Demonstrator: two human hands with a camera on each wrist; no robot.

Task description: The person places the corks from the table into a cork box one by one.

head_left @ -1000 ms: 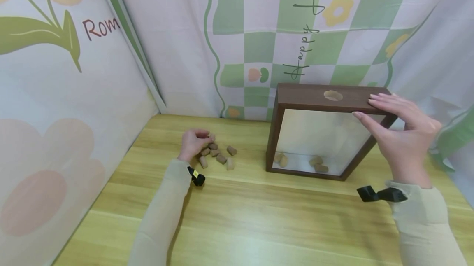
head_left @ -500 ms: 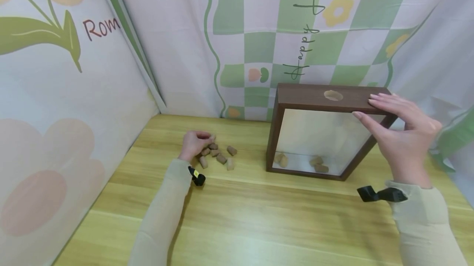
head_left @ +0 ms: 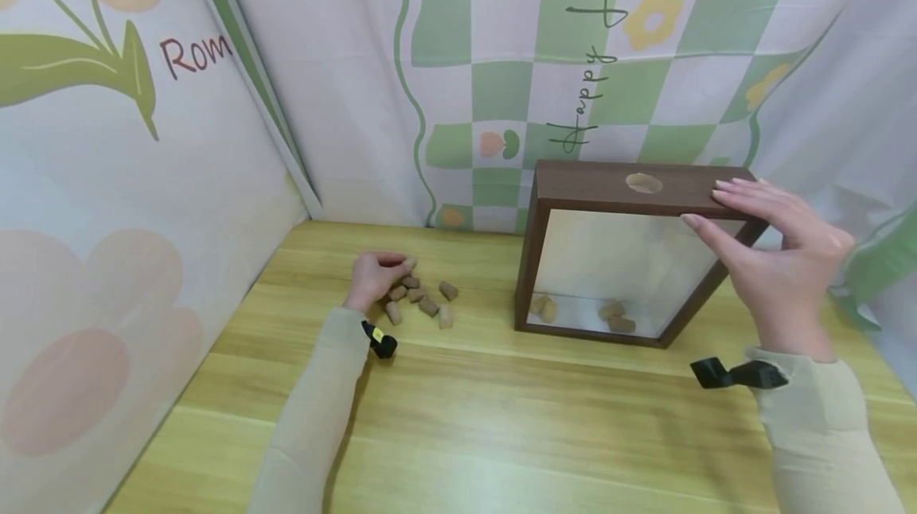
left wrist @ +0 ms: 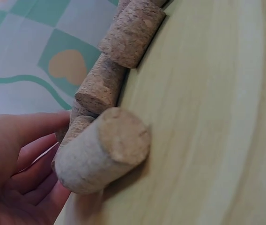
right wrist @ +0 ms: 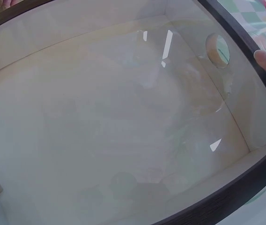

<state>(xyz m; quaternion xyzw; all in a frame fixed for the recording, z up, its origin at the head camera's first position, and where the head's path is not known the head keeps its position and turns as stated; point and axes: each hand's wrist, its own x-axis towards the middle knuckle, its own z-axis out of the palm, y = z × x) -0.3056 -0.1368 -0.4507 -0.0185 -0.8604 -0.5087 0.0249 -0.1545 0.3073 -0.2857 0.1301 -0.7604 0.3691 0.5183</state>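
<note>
In the head view, my left hand (head_left: 371, 279) is at the back left of a small heap of wine corks (head_left: 417, 294). Its thumb and forefinger pinch a pale cork (head_left: 410, 262). A whitish cork (left wrist: 98, 154) stands out close to the camera in the left wrist view, hiding part of the fingers. At the right, my right hand (head_left: 788, 247) grips the top right corner of a dark brown shadow box frame (head_left: 609, 197), thumb at the front edge, fingers on top. The box stands upright; several corks (head_left: 618, 317) lie inside behind its clear front.
A round hole (head_left: 645, 184) opens in the top of the box. The wooden table (head_left: 466, 418) meets a checkered curtain (head_left: 501, 92) at the back and a flower-printed cloth (head_left: 107, 259) on the left. Black cameras sit on both wrists.
My left hand has shifted only slightly, and the cork at its fingertips shows a little higher. My right hand, the box and the corks inside have stayed put.
</note>
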